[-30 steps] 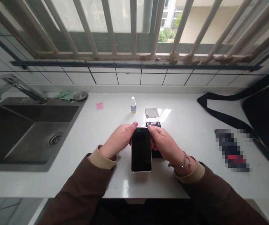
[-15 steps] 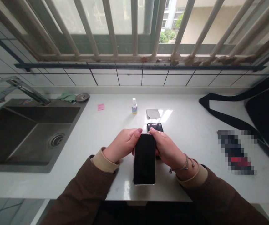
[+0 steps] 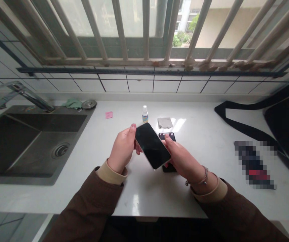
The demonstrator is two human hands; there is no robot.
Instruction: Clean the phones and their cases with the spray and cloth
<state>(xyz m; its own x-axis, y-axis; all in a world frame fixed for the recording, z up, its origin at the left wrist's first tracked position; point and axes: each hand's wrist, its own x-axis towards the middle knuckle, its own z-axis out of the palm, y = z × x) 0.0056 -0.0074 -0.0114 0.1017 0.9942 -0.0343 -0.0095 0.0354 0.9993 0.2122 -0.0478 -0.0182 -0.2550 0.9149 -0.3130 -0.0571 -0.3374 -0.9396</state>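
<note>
Phone (image 3: 152,146): dark screen up, tilted diagonally above the counter (image 3: 96,148), held between both hands | Left hand (image 3: 123,149): clamped on its upper-left end | Right hand (image 3: 182,160): gripping its lower-right end | Second dark device (image 3: 168,136): on counter beneath | Spray bottle (image 3: 145,114): label unreadable
</note>
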